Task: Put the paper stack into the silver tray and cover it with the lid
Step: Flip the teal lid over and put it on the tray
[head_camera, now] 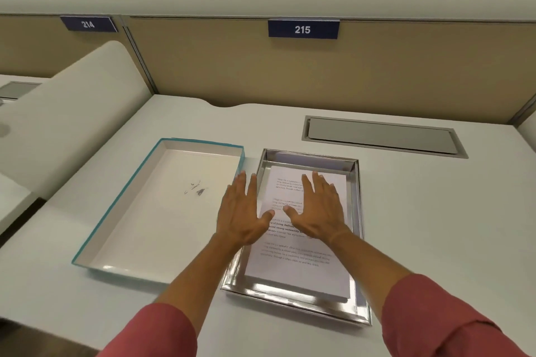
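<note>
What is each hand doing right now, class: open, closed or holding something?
Left hand: open, fingers spread, holding nothing, above the left rim of the silver tray.
Right hand: open, flat over the paper stack, gripping nothing.

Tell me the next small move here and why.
Probably move the left hand to the teal-edged lid lying upside down beside the silver tray. The paper stack already lies in the tray, both hands are open and flat, right hand on the paper, so only covering remains.
</note>
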The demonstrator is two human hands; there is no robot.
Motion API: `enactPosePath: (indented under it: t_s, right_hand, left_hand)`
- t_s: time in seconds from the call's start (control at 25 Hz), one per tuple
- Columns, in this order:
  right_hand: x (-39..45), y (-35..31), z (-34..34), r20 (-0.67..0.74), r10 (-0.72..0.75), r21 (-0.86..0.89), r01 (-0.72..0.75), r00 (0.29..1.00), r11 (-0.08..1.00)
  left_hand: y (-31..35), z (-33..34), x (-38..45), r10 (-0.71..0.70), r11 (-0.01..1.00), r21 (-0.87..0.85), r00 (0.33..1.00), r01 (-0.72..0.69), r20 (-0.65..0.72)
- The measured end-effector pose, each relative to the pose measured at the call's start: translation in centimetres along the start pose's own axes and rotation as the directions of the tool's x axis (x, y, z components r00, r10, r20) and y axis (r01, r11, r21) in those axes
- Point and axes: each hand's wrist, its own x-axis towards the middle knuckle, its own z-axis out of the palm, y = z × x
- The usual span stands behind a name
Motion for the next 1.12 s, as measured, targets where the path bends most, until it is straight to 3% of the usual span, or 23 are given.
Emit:
enactPosePath:
  t_s: [0.16,0.24,0.48,0.76,0.96,1.12]
  right_hand:
    - [-0.7,-1.2,1.0,-0.003,-0.013,0.019,0.013,1.0,1.0]
    - [-3.4,-8.2,2.8,-0.011,-0.033,-0.011,0.033,0.999,0.999]
    - [-3.7,-8.4,3.1,-0.028,-0.023,0.006,0.023,0.999,1.0]
    - [-5.0,-10.5,4.3,-0.078,0.144,0.041,-0.142,0.986,0.989]
    - [-4.9,-10.5,3.3,-0.107,0.231,0.096,-0.221,0.967,0.971]
    - [-3.6,-11.4,1.9,-0.14,0.216,0.155,-0.194,0.966,0.969]
  left_hand:
    - [-0.9,-0.5,0.4,-0.033,0.997,0.076,0.999,0.031,0.031]
    - [-7.1,-2.1,-2.3,-0.04,0.998,0.058,0.999,0.04,0.009]
    - [-6.7,-1.9,-1.7,-0.218,0.956,-0.191,0.975,0.223,0.045]
    - [-10.3,-0.1,-0.5,-0.153,0.958,-0.227,0.982,0.174,0.107]
    - [-9.9,-3.8,0.3,-0.1,0.94,-0.336,0.992,0.067,-0.081]
    - [-8.8,-11.4,0.8,-0.144,0.879,-0.477,0.947,-0.01,-0.286]
